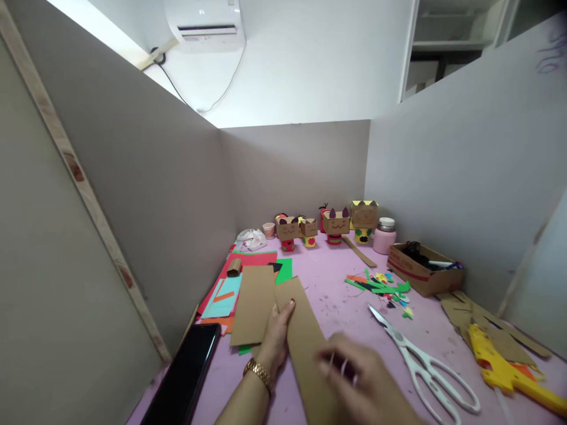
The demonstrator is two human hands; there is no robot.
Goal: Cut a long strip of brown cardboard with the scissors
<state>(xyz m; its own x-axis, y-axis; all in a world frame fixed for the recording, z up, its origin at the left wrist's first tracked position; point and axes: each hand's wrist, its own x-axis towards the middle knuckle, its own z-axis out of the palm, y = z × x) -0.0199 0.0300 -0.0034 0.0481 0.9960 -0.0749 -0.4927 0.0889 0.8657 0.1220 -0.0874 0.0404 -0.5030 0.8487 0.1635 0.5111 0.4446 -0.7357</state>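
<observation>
My left hand, with a gold watch at the wrist, grips a long brown cardboard strip by its left edge, thumb on top. Over the lower part of that strip is my right hand, blurred, its fingers curled and thumb and forefinger drawn together. Whatever it may hold cannot be made out. A second cardboard piece lies just left of the strip, on top of coloured paper. White-handled scissors rest on the table to the right of my right hand, blades partly apart.
A black phone lies at left. Coloured sheets spread behind it. Cardboard cat figures and a pink jar stand at the back. Paper scraps, a cardboard box and a yellow glue gun are at right. Grey partitions surround the table.
</observation>
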